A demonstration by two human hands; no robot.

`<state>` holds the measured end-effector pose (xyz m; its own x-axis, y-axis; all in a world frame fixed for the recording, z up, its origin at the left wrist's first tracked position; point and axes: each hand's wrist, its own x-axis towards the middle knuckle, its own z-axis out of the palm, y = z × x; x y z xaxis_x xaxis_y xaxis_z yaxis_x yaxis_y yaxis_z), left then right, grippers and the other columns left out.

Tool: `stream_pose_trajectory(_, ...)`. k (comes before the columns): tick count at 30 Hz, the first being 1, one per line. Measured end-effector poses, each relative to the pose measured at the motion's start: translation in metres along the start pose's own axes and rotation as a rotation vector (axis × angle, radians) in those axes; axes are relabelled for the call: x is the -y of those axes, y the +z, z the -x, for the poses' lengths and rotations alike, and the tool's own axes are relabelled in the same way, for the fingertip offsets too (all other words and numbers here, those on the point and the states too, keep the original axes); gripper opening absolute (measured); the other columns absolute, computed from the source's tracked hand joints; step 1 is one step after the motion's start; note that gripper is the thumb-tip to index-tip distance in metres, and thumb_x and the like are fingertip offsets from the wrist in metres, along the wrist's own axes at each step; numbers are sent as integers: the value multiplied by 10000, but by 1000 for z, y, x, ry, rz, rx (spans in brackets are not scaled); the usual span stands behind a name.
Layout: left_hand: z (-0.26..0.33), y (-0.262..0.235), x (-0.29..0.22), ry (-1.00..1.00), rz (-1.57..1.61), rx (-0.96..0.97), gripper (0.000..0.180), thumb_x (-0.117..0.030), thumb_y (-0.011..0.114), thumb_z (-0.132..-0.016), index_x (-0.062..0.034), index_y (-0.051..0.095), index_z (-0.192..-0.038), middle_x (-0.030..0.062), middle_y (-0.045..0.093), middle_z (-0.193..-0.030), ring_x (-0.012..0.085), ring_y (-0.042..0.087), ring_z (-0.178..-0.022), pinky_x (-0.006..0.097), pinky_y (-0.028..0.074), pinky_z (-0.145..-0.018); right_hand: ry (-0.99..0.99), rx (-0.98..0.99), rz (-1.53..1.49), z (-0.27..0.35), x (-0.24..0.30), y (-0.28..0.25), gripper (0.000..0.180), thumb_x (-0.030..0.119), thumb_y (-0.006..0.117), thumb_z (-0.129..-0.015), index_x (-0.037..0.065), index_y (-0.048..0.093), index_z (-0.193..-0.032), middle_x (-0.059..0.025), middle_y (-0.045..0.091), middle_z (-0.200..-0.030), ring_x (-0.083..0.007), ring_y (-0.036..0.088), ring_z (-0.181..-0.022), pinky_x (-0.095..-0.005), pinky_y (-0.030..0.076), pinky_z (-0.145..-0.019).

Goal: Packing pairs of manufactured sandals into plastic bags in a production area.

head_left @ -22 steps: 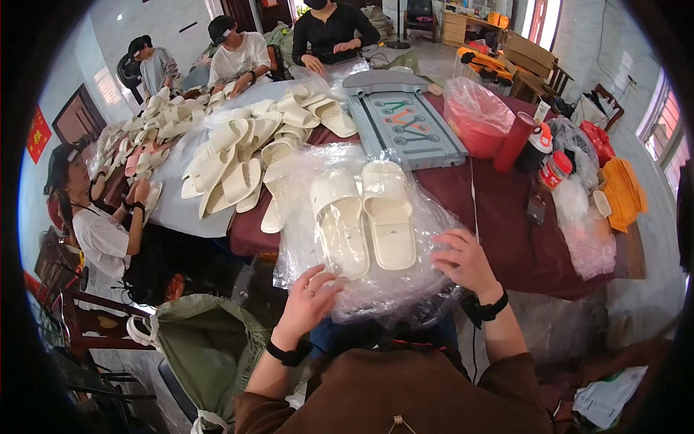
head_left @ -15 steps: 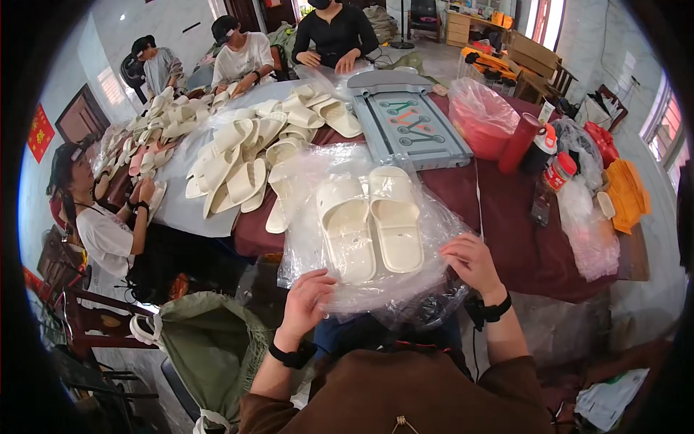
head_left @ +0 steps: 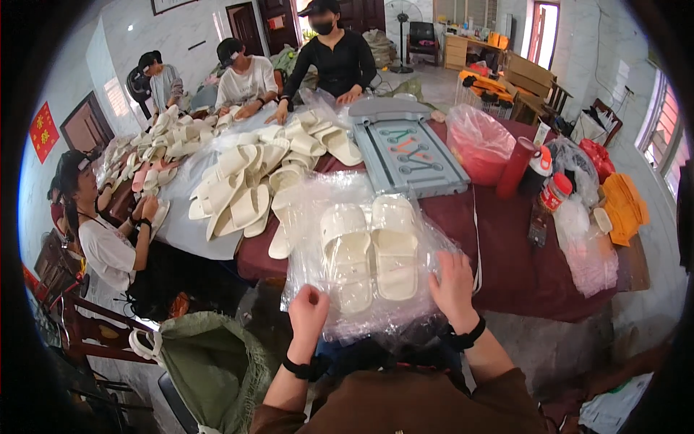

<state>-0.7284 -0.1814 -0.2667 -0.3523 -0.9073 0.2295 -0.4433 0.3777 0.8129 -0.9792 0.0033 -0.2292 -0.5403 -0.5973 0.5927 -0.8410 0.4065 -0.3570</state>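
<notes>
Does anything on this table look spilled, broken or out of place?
Nothing looks spilled or damaged. Only colour stands out: some pink slippers lie by the far-left heap of cream slippers. The cream pair before the person sits neatly side by side.

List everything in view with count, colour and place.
Paired slippers: two, cream, before the person
Plastic film: uncounted, clear, around them
Slipper piles: uncounted, cream, some pink, table's left
Spanner-patterned panel: one, grey, beyond the pair
Tub with plastic: one, red, right of panel
Flask: one, red, right of tub
Bottle: one, black and orange, beside flask
Jar: one, red-lidded, nearer than bottle
Bundle: one, orange, table's right end
Tablecloth: one, maroon, underneath
Sack: one, green, lower left
Coworkers: at least four, varied tops, left and far side
Standing fan: one, dark, background
Left hand: one, bare, film's left edge
Right hand: one, bare, film's right edge
</notes>
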Motion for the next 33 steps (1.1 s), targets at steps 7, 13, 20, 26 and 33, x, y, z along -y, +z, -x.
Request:
stream_pose_trajectory(7,1,-5,-16,71,5,14,230,-49,604,-830,-46,561,-1056,130,629,-714,277,651,-637,382,514,-595,-429,265,-310,14,50,-29,338,184,726,-794,117,628,-1111,-104,550,-1106,-305,547,-1009,-417,469,-845)
stream_pose_trajectory(13,-6,-4,-16,78,-34,27,316,-96,527,-890,-71,581,-1200,204,660,-798,407,647,-720,471,491,-647,-258,293,-298,7,30,17,343,291,741,-800,117,665,-1085,-95,582,-1104,-304,563,-1018,-420,490,-830)
stream_pose_trajectory(20,-1,-13,-76,181,-111,32,272,-51,530,-902,-86,639,-1148,213,622,-844,382,621,-814,437,487,-725,-184,303,-268,7,34,24,388,290,727,-816,120,653,-1156,-95,573,-1151,-313,549,-1055,-415,495,-875)
stream_pose_trajectory(26,-2,-1,-76,-14,838,131,115,-21,500,-984,-51,540,-1087,9,554,-887,109,559,-873,269,449,-830,-161,291,-286,7,34,24,385,296,715,-830,129,647,-1170,-96,570,-1157,-307,545,-1066,-409,501,-869)
stream_pose_trajectory(33,-10,3,-53,-373,959,194,281,-64,520,-983,-38,491,-1262,26,570,-975,135,563,-953,267,444,-866,-177,258,-256,11,33,26,385,270,725,-822,132,645,-1173,-94,565,-1162,-301,541,-1077,-410,503,-870)
